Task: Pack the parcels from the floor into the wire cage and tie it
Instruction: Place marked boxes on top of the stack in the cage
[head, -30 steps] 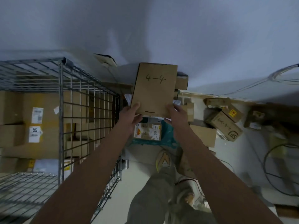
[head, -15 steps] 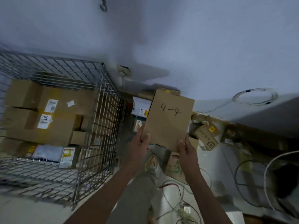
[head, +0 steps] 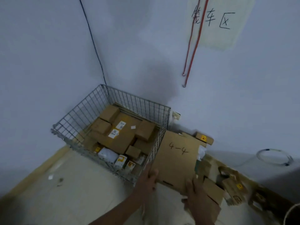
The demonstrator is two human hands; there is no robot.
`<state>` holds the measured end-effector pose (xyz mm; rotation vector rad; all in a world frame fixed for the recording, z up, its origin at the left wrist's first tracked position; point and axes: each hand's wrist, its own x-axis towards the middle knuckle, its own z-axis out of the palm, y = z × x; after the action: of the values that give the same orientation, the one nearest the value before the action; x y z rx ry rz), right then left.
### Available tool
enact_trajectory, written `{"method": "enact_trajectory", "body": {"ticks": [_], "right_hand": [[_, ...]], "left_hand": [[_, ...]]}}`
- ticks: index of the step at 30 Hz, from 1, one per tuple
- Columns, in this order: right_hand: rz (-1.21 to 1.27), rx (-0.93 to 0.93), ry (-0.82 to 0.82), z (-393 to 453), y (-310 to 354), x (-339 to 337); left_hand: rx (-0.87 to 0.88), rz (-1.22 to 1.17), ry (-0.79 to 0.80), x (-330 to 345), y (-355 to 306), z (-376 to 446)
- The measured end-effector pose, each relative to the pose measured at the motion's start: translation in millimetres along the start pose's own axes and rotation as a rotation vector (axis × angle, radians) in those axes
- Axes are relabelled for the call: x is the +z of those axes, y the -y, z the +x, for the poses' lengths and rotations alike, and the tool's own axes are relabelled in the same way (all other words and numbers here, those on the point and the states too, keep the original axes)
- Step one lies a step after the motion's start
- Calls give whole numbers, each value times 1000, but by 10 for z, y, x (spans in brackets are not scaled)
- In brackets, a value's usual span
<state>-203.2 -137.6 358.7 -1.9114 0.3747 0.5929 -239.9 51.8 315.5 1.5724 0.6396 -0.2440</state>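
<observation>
Gripping the near edge of a flat cardboard box [head: 177,158] marked "4-4", both hands sit at the lower centre of the frame. The left hand [head: 148,181] has its thumb on top at the box's near left corner, its other fingers hidden beneath. The right hand [head: 195,195] holds the near right corner, thumb over the top face, fingers curled under. The box is tilted and hangs just to the right of the wire cage [head: 90,109], its left edge close against the cage's right wall; whether they touch I cannot tell.

Standing in the room's corner at centre frame, the cage is open on top and partly filled with brown cartons [head: 118,138] and a few small white and yellow packets along its near side. More parcels [head: 232,187] lie scattered on the floor [head: 73,189] at the lower right, behind and beside the held box. On the wall at upper right hangs a red cord [head: 193,47] with hooks across a hand-lettered paper sign [head: 217,28]. A coil of white cable [head: 274,157] rests at the right edge.
</observation>
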Motion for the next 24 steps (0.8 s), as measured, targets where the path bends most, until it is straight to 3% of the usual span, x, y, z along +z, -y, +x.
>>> {"method": "enact_trajectory", "body": {"ticks": [6,14,24], "right_hand": [[13,7,127,98,281,1114],[82,44,130,370,799,2800],[460,383,55,1309,1228,4238]], "left_hand": [[-26,28,-39,-1219,14,186],[-108,118,37,-3035,15,642],[-256,223,105,-4379,132,2025]]}}
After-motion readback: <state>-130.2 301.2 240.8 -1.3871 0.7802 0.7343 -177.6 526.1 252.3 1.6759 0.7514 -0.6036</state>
